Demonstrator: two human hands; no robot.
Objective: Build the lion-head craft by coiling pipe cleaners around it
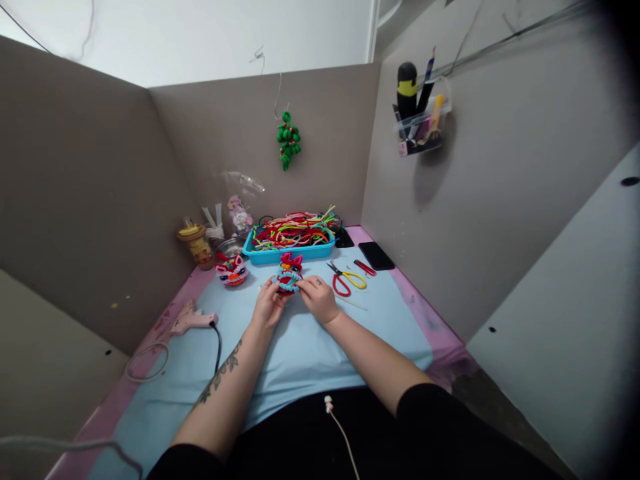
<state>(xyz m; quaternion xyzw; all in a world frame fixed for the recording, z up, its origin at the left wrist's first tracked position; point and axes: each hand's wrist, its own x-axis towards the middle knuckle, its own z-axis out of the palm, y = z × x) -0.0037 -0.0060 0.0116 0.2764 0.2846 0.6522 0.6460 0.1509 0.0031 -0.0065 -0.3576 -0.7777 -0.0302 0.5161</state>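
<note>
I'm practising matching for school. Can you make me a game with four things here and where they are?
1. Glue gun
2. Tray
3. Phone
4. Blue-ringed craft

A. Right of the scissors
B. Between the left hand and right hand
C. Under the coloured stems
D. Left of both hands

Pairs: 1-D, 2-C, 3-A, 4-B

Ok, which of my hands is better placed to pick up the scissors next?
Probably your right hand: the scissors lie on its side, close by. Your left hand is farther, and both hands are on the light blue piece.
</note>
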